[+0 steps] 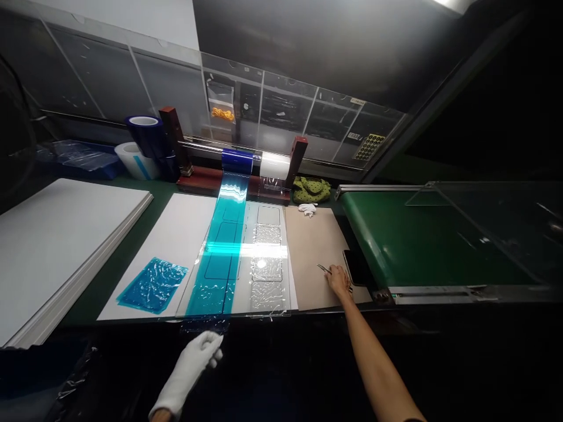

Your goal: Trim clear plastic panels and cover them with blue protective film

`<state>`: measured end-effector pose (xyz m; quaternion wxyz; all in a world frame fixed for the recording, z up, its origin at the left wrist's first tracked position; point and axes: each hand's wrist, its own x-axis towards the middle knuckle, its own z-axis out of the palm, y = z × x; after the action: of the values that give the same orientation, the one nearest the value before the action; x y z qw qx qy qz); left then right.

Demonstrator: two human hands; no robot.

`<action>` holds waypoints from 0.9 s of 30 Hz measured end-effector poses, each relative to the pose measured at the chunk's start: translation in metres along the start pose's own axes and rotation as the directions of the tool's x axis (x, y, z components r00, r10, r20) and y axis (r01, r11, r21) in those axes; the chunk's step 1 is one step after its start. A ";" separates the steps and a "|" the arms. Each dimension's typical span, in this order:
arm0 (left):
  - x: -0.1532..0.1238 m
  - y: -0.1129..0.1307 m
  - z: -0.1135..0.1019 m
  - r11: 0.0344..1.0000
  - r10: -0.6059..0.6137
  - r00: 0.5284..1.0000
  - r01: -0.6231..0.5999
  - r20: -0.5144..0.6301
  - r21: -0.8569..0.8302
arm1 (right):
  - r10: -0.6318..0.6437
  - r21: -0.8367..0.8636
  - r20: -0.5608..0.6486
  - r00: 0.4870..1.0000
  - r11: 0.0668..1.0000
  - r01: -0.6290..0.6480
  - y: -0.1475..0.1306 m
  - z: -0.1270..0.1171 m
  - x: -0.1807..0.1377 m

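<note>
Bare right hand (339, 280) on pen-like tool (324, 269), gloved left hand (196, 357) by blue film (224, 234)
Right fingers curl over the tool on the brown board (310, 246), well right of the blue film; firm grip or just resting, can't tell. Left fingers are bunched just below the film's near end; can't tell if they pinch anything. To do it well, I'd take the tool mid-shaft, lift it straight, keep the tip off the film, touch film with the glove only. Surface: green worktop (141, 227), clear film (266, 296) just right of the blue film, blue pieces (153, 284) left of it, sheet stack (74, 228) farther left. Roll stand (206, 181) at its far end, green belt (396, 234) far right. Room dark, hard glare across both films
</note>
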<state>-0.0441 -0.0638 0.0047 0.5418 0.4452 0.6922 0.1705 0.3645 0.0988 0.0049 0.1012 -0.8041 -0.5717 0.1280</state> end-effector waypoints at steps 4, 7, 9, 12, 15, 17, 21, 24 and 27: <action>0.015 0.047 0.015 0.981 0.031 0.992 -0.007 -0.118 0.196 | -0.124 -0.091 0.050 0.991 0.988 0.128 0.011 0.000 0.008; 0.028 0.073 0.030 0.921 0.064 0.981 0.012 -0.182 0.390 | -0.279 -0.090 0.108 0.954 0.953 0.289 -0.007 0.005 0.000; 0.038 0.083 0.040 0.865 0.089 0.978 0.018 -0.189 0.502 | -0.394 -0.080 0.143 0.908 0.910 0.408 -0.031 0.010 -0.011; 0.053 0.088 0.051 0.786 0.111 0.979 0.018 -0.171 0.618 | -0.541 -0.075 0.200 0.817 0.823 0.563 -0.076 0.021 -0.028; 0.063 0.087 0.054 0.729 0.107 0.984 0.021 -0.145 0.684 | -0.643 -0.074 0.261 0.720 0.730 0.679 -0.119 0.034 -0.040; 0.066 0.085 0.054 0.701 0.107 0.986 0.016 -0.127 0.713 | -0.688 -0.074 0.298 0.661 0.674 0.735 -0.142 0.042 -0.044; 0.066 0.083 0.056 0.662 0.113 0.988 0.008 -0.109 0.750 | -0.737 -0.081 0.359 0.573 0.587 0.806 -0.175 0.054 -0.045; 0.068 0.082 0.058 0.649 0.124 0.985 0.008 -0.116 0.761 | -0.748 -0.095 0.391 0.536 0.547 0.832 -0.186 0.057 -0.044; 0.067 0.080 0.057 0.642 0.152 0.979 0.004 -0.132 0.766 | -0.743 -0.116 0.411 0.529 0.533 0.838 -0.179 0.052 -0.041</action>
<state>0.0408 0.0192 0.0018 0.2299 0.6421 0.7276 -0.0741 0.1745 0.1188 0.0146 -0.0663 -0.4250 -0.8967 0.1040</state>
